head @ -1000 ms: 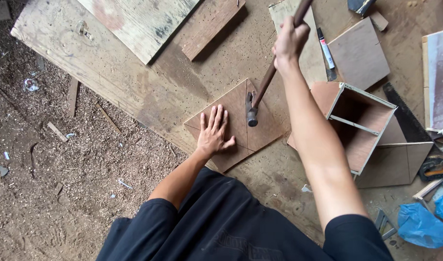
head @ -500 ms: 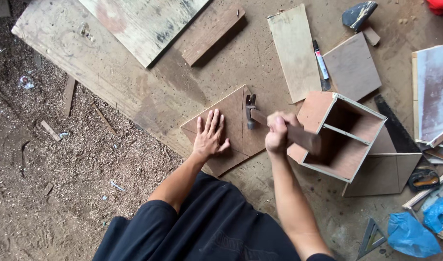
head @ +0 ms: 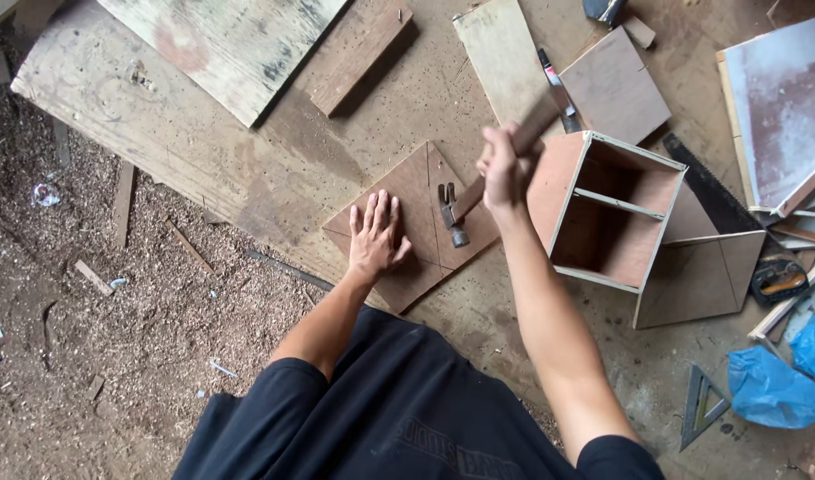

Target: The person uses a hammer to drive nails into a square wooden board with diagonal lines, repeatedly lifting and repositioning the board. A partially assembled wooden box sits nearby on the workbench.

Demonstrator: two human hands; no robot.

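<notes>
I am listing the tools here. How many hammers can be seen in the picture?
1. The claw hammer is in the right hand, its head over the square board that the left hand presses flat. Others may be hidden.

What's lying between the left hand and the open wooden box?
In the head view, the hammer head hangs over the square board there, its handle gripped by the right hand, between left hand and wooden box.

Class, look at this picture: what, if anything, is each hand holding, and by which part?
The right hand grips a hammer by its wooden handle. The left hand holds nothing; it lies flat on the square board.
</notes>
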